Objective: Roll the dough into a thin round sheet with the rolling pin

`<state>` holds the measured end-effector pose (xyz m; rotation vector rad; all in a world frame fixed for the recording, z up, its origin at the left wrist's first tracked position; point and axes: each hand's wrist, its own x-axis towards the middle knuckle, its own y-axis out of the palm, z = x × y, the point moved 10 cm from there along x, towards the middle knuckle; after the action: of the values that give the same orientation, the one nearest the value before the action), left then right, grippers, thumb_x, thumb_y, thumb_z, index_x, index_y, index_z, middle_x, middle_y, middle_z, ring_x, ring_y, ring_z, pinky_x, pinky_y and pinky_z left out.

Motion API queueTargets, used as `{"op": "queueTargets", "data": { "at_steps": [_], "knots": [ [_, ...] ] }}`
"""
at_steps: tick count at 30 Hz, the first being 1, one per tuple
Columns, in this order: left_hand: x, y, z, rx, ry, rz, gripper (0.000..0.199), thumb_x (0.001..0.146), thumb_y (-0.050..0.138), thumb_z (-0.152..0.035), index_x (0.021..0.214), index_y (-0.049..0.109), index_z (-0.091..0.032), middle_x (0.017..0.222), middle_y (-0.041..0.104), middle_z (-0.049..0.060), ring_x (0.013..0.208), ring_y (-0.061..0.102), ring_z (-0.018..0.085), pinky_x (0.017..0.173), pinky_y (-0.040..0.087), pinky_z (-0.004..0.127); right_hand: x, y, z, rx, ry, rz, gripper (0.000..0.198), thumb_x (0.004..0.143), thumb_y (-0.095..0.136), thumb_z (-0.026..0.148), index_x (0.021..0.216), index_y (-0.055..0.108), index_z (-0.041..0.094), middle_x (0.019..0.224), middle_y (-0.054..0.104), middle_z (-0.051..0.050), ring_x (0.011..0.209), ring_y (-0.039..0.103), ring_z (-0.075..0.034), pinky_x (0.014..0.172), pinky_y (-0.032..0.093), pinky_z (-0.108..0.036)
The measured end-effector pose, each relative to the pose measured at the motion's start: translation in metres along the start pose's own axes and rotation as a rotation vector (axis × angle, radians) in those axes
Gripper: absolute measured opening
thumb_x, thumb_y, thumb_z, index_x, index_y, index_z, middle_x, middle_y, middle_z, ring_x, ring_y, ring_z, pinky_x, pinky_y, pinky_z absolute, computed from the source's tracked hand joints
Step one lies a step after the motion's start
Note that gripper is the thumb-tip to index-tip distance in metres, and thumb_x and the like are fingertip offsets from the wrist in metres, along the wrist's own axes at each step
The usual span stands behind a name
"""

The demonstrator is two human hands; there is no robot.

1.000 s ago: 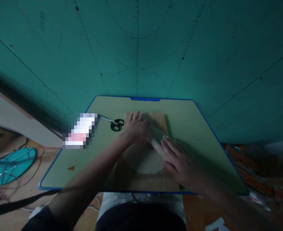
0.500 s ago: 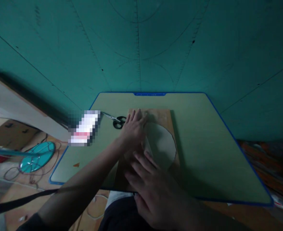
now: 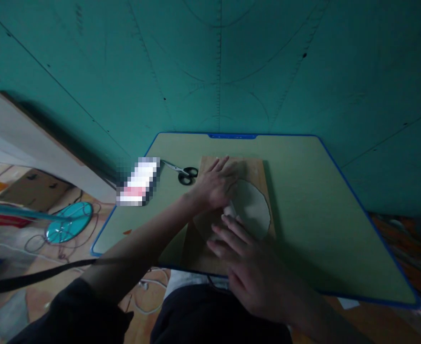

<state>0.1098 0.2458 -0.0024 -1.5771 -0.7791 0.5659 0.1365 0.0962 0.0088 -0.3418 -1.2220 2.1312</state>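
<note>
A pale, flat round sheet (image 3: 255,210) lies on a wooden board (image 3: 253,166); its material I cannot tell. Its left part is partly covered by my hands, and an edge, possibly a fold, shows between them. My left hand (image 3: 215,184) rests on the upper left of the board and the sheet's edge, fingers stretched forward and apart. Closer to me, my right hand (image 3: 242,255) is over the sheet's lower part with its fingers extended. The fingertips are at that inner edge; whether they press on it is unclear. Black-handled scissors (image 3: 185,176) lie just left of the board.
The board sits on a light green table (image 3: 314,215) with blue edging, against a teal wall (image 3: 285,28). A pixelated phone-like object (image 3: 139,181) lies at the table's left. An orange scrap (image 3: 127,232) is near my left forearm. Cardboard boxes (image 3: 35,188) and cables are on the floor.
The camera view has shifted, so the table appears farther right and slightly higher. My left hand has slid right across the board. My right hand stays near the sheet, fingers extended.
</note>
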Motion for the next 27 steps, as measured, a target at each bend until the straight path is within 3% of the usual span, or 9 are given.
{"op": "queueTargets", "data": {
  "at_steps": [4,8,13,16,20,23,27],
  "knots": [
    [-0.045,-0.003,0.03,-0.129,-0.108,0.021,0.047,0.102,0.035,-0.028,0.142,0.056,-0.017,0.165,0.029,0.012,0.155,0.011,0.033,0.124,0.016,0.056,0.022,0.013,0.039,0.064,-0.103,0.013,0.052,0.09,0.054,0.031,0.14,0.056,0.015,0.154,0.048,-0.014,0.148,0.033,-0.027,0.127,0.013,-0.047],
    [-0.075,-0.007,0.044,-0.206,-0.167,0.03,0.047,0.103,0.032,-0.028,0.141,0.055,-0.017,0.168,0.016,0.012,0.155,0.01,0.032,0.124,0.014,0.056,0.036,0.023,0.063,0.086,-0.188,0.042,0.052,0.087,0.056,0.034,0.136,0.059,0.015,0.147,0.055,-0.016,0.144,0.04,-0.029,0.124,0.021,-0.046],
    [-0.047,-0.001,0.026,-0.25,-0.318,-0.006,0.043,0.102,0.039,-0.037,0.134,0.061,-0.018,0.166,0.025,0.013,0.152,0.022,0.037,0.121,0.02,0.057,0.02,0.021,0.047,0.042,-0.206,0.082,0.051,0.089,0.055,0.031,0.137,0.058,0.014,0.148,0.055,-0.013,0.146,0.036,-0.027,0.126,0.016,-0.047],
    [-0.031,0.0,0.016,-0.209,-0.403,-0.051,0.047,0.099,0.048,-0.042,0.14,0.057,-0.019,0.166,0.023,0.014,0.151,0.013,0.046,0.119,0.016,0.065,0.01,0.018,0.033,-0.007,-0.174,0.091,0.055,0.087,0.055,0.025,0.141,0.055,0.016,0.152,0.05,-0.013,0.146,0.034,-0.027,0.125,0.017,-0.05],
    [-0.05,0.002,0.016,-0.256,-0.36,-0.027,0.041,0.099,0.049,-0.034,0.137,0.06,-0.026,0.169,0.015,0.01,0.152,0.01,0.044,0.119,0.016,0.065,0.021,0.024,0.052,0.014,-0.235,0.077,0.056,0.085,0.056,0.029,0.139,0.055,0.017,0.146,0.056,-0.013,0.141,0.041,-0.028,0.123,0.021,-0.051],
    [-0.084,0.0,0.032,-0.291,-0.373,-0.05,0.043,0.104,0.036,-0.033,0.139,0.058,-0.024,0.167,0.021,0.012,0.153,0.013,0.041,0.12,0.019,0.063,0.043,0.033,0.079,0.057,-0.315,0.052,0.051,0.083,0.056,0.032,0.131,0.06,0.015,0.126,0.067,-0.012,0.125,0.053,-0.027,0.117,0.032,-0.048],
    [-0.113,-0.006,0.044,-0.262,-0.383,-0.123,0.049,0.106,0.027,-0.035,0.149,0.047,-0.023,0.162,0.033,0.015,0.153,0.014,0.038,0.12,0.019,0.063,0.065,0.048,0.1,0.091,-0.392,0.057,0.04,0.08,0.057,0.034,0.114,0.064,0.015,0.109,0.072,-0.009,0.104,0.06,-0.024,0.092,0.05,-0.039]
  ]
}}
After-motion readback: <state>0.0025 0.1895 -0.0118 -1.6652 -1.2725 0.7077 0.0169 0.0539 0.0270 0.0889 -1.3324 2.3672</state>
